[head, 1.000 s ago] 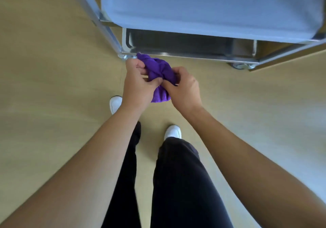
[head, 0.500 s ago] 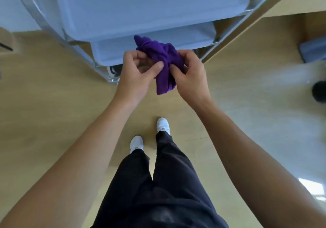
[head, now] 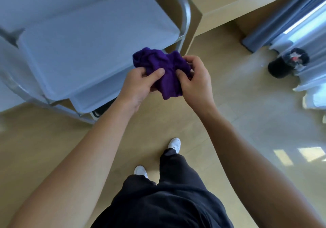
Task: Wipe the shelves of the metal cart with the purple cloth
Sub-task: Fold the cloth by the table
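Both hands are closed on the purple cloth (head: 165,72), which is bunched into a loose wad in the air just in front of the metal cart (head: 185,15): the left hand (head: 139,84) pinches its left side with thumb and fingers, and the right hand (head: 195,81) grips its right side, the two hands close together with only the cloth between them. The cloth touches none of the cart's shelves; it hangs over the near edge of the upper shelf (head: 88,47) as seen from above, but clearly nearer the camera than that surface. Judging from this, no wiping stroke is under way and the person seems to be gathering or refolding the cloth, so how much of the wiping is done cannot be read from the shelves themselves, which show no streaks or wet marks. The upper shelf is a shallow tray with a raised rim and holds nothing visible; the lower shelf (head: 98,95), peeking out beneath it toward the person, also shows nothing on the strip in view, the rest being hidden. Well to the right of the cart, a dark bin (head: 284,65) stands on the floor with some unclear contents.
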Available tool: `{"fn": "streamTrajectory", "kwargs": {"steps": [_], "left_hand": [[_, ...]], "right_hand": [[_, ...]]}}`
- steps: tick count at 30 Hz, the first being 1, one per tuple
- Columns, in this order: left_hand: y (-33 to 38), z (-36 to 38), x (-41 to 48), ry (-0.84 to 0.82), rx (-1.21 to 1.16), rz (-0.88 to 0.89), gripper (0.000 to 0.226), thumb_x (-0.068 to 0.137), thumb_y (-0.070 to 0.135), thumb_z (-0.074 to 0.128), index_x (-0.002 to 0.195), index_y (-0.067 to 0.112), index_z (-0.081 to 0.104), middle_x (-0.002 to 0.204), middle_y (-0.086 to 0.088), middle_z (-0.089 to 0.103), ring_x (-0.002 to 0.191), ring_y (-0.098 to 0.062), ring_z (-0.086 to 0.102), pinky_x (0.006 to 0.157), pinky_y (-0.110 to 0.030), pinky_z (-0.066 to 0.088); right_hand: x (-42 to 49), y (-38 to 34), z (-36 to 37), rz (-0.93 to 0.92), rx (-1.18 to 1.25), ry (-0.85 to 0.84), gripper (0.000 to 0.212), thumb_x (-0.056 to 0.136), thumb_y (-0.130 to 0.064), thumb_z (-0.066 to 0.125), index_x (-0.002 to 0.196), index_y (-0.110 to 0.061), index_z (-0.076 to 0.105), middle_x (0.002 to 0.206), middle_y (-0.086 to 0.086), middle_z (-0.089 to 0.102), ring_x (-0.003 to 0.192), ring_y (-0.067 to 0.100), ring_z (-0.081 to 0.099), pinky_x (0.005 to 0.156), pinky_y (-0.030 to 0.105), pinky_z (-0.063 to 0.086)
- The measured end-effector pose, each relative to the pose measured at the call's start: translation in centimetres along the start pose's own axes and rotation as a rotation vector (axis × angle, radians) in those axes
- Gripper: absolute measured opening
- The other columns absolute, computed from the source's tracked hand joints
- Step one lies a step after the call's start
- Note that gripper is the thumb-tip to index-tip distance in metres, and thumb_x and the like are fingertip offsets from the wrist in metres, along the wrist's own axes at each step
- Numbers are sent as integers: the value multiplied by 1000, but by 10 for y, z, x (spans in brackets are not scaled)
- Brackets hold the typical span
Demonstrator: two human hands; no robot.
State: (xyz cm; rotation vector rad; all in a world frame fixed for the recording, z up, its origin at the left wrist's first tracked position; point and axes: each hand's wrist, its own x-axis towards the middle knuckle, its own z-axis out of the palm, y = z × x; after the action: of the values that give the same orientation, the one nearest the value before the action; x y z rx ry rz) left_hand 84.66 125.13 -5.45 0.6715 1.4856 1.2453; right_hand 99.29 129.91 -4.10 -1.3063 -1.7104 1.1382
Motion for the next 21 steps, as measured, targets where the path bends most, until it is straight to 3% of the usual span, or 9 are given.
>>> {"fn": "streamTrajectory", "kwargs": {"steps": [4,10,14,17,21], "left_hand": [[18,37,25,15,45,30,23,87,13,67,110,10,62,104,-6,71,93,-18,70,80,-34,59],[38,111,58,-20,71,99,23,87,12,68,107,19,61,104,-1,70,95,-13,69,79,-31,58],[48,154,83,-29,156,157,27,85,15,70,110,16,60,104,-1,69,95,-13,68,84,-38,58],[55,177,98,-6,317,242,23,85,22,70,105,16,61,98,3,69,92,-9,67,84,-35,57],[66,199,111,21,437,351,16,86,26,69,98,18,60,87,11,64,80,-1,60,70,-19,50]], "right_hand": [[23,11,-45,27,9,72,27,93,-7,59,117,-18,54,99,-14,61,85,5,62,66,19,54],[53,32,-111,62,22,66,37,93,-8,58,125,-24,50,95,-13,60,81,7,65,62,24,58],[78,46,-151,56,-34,66,44,91,-10,59,131,-25,50,99,-14,59,86,7,64,66,21,57],[97,57,-174,57,-123,96,30,89,-13,61,119,-20,59,103,-11,63,90,6,61,74,22,54],[115,68,-197,63,-158,130,12,92,-20,63,102,-27,62,101,-9,61,90,7,59,72,15,46]]}}
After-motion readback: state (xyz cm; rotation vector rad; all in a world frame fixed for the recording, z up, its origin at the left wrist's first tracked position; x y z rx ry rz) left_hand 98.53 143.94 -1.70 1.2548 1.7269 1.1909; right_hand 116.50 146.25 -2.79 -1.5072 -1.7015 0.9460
